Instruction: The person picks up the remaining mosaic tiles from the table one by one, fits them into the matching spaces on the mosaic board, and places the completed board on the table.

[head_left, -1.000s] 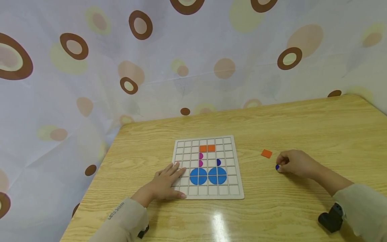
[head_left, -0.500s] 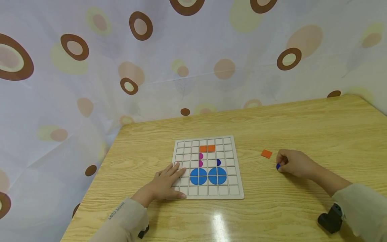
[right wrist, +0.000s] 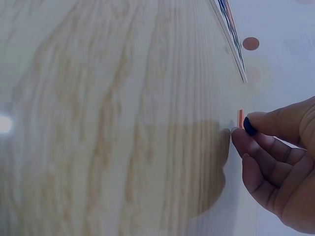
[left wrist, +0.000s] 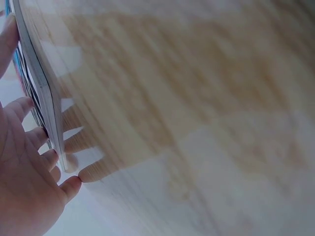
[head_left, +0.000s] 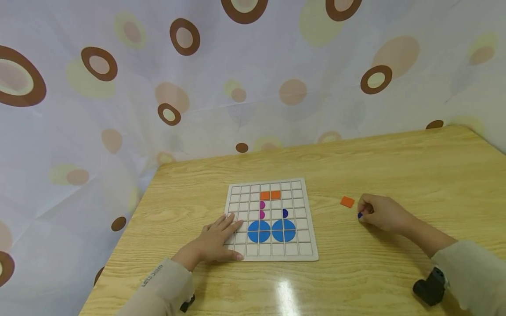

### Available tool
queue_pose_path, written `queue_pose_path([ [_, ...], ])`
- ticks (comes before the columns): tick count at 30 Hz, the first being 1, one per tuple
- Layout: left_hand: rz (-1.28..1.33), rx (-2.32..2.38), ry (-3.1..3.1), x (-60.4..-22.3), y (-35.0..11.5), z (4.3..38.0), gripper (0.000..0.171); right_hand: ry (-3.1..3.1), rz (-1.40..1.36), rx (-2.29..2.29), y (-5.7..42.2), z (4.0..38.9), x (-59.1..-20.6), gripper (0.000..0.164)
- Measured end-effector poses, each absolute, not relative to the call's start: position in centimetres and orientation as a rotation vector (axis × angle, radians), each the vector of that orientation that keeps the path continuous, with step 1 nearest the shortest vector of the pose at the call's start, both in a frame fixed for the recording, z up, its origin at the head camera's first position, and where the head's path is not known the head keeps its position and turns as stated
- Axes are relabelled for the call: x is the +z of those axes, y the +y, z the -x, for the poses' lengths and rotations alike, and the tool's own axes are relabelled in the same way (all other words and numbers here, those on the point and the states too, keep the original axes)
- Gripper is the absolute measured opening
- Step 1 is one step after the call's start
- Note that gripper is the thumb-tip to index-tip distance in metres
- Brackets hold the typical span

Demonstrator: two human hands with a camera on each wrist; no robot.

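Observation:
A white gridded board (head_left: 242, 192) lies on the table, bearing two orange squares (head_left: 270, 195), two magenta half-circles (head_left: 262, 214), a dark blue half-circle (head_left: 285, 213) and two blue circles (head_left: 283, 231) made of quarter pieces. My left hand (head_left: 216, 240) rests with spread fingers on the board's left front part. To the right of the board, my right hand (head_left: 383, 214) pinches a small dark blue piece (right wrist: 249, 126) between thumb and fingers, low over the table. Most of that piece is hidden by the fingers. A loose orange square (head_left: 347, 202) lies just left of the right hand.
The wooden table (head_left: 336, 281) meets a patterned cloth (head_left: 269, 118) hung behind it and along the left side. A black wrist camera (head_left: 430, 287) sits under the right sleeve.
My right hand has shifted slightly left toward the loose orange square, the dark blue piece turning a little in its fingers. The left hand has stayed on the board.

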State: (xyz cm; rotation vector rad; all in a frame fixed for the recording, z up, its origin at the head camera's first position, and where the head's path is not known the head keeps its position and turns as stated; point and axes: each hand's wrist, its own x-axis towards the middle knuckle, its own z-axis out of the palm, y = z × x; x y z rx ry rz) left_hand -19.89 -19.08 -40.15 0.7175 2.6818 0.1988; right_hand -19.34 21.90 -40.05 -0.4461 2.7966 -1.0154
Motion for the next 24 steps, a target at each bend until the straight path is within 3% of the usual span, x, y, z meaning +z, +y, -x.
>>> queue_pose_path([
  [24, -0.715, 0.198, 2.687, -40.4, -19.2, 20.0, 0.085, 2.7, 0.522, -1.269, 18.5, 20.0, -39.7, 0.004],
])
